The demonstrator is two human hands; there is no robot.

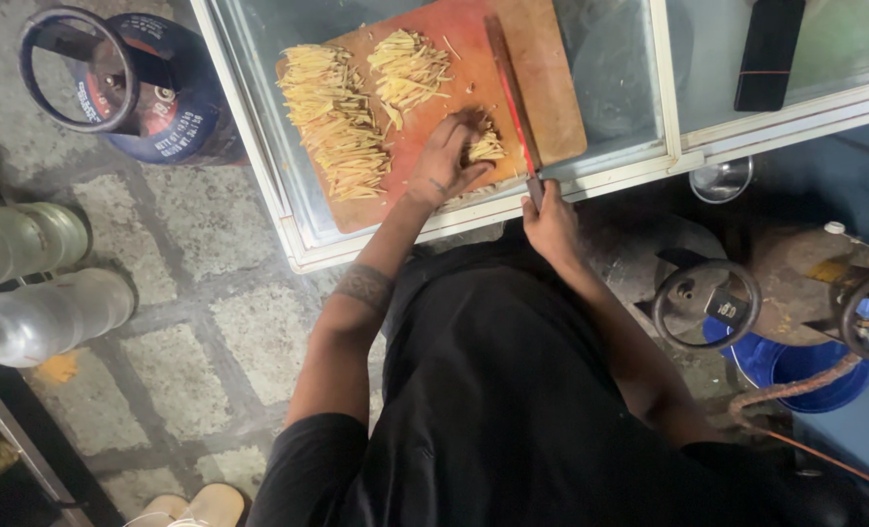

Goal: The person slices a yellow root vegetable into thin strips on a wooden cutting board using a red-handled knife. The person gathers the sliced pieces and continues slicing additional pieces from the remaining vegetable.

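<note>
L hand rests on the cutting board, fingers curled down onto a small bunch of potato strips, pinning it. R hand sits at the near bench edge w/ fingers wrapped tight round the knife handle; blade lies along the board just right of the bunch. Two piles of cut strips lie to the left. Gas cylinder on the floor beside the bench.
</note>
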